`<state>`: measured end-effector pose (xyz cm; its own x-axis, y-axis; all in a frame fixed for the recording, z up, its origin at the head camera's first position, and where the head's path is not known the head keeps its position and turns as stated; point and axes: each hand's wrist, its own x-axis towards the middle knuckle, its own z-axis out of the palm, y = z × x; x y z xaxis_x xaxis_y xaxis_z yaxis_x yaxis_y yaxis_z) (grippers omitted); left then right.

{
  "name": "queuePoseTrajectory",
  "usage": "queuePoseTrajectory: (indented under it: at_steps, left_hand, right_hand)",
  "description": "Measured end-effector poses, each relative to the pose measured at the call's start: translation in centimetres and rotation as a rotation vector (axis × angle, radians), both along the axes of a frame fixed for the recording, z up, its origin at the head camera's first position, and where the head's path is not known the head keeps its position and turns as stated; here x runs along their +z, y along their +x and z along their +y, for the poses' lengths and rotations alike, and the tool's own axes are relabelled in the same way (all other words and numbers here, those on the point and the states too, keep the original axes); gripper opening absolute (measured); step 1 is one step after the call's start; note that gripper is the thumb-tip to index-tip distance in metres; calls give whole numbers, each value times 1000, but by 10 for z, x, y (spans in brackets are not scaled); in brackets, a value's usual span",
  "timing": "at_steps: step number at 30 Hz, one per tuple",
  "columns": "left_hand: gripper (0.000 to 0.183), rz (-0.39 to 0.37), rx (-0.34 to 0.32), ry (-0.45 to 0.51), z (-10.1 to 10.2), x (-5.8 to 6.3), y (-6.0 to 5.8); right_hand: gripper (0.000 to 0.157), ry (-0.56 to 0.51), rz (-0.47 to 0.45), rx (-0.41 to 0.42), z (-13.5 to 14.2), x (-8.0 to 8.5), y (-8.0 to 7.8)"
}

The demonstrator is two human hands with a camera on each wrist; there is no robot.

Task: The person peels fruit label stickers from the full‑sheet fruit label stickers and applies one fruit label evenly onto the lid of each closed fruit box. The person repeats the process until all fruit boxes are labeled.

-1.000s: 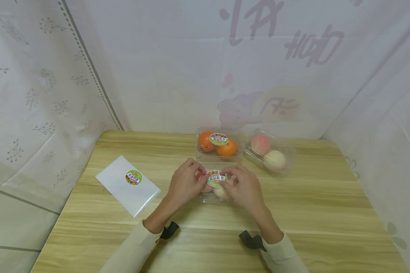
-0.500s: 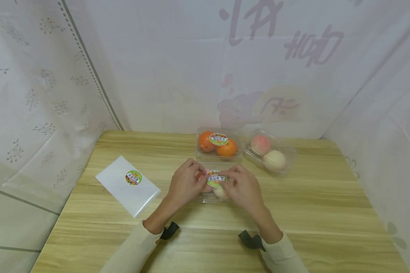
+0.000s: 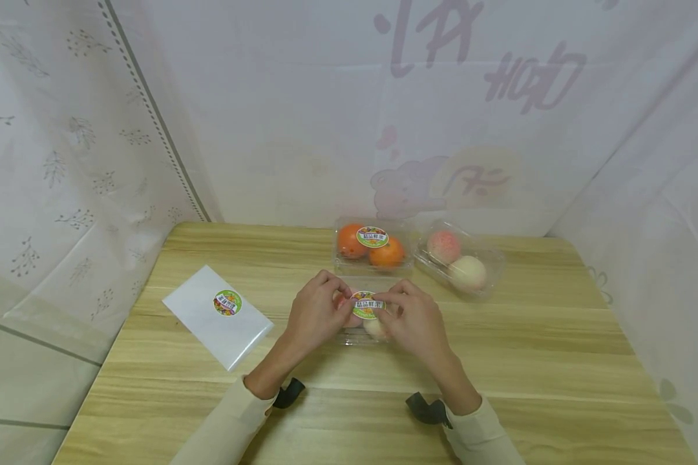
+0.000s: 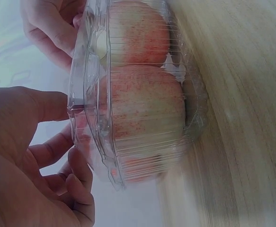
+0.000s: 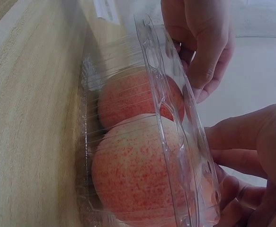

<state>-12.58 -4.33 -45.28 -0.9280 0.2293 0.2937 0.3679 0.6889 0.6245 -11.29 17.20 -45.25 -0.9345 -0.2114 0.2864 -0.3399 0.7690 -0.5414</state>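
An oval green-rimmed fruit sticker (image 3: pixel 368 305) lies over the lid of a clear plastic clamshell box (image 3: pixel 351 337) on the table. Peaches show through its ribbed wall: a blushed peach (image 4: pixel 142 104) in the left wrist view, a speckled peach (image 5: pixel 133 165) in the right. My left hand (image 3: pixel 320 310) pinches the sticker's left edge with thumb and forefinger, tips right at the lid. Opposite it, my right hand (image 3: pixel 415 316) has thumb and forefinger on the sticker's right edge. The other fingers of both hands are bent. Fingertips hide parts of the sticker's sides.
Behind stands a labelled clear box of oranges (image 3: pixel 386 252). Beside it, a clear box (image 3: pixel 488 258) with two peaches sits angled and has no label. A white sheet (image 3: pixel 203 316) bearing one sticker lies at the left of the wooden table (image 3: pixel 529 361). Curtains surround the table.
The sticker looks flatter on the lid than a second ago, when it bowed slightly. Both hands stay nearly in place, and the other boxes and the sheet have not moved.
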Motion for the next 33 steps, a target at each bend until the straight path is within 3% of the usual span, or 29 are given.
queuePoseTrajectory:
  at_steps: [21, 33]
  left_hand:
    - [9, 25, 3, -2, -3, -2, 0]
    - [6, -12, 15, 45, -11, 0, 5]
  right_hand:
    - [22, -68, 24, 26, 6, 0, 2]
    - [16, -64, 55, 5, 17, -2, 2]
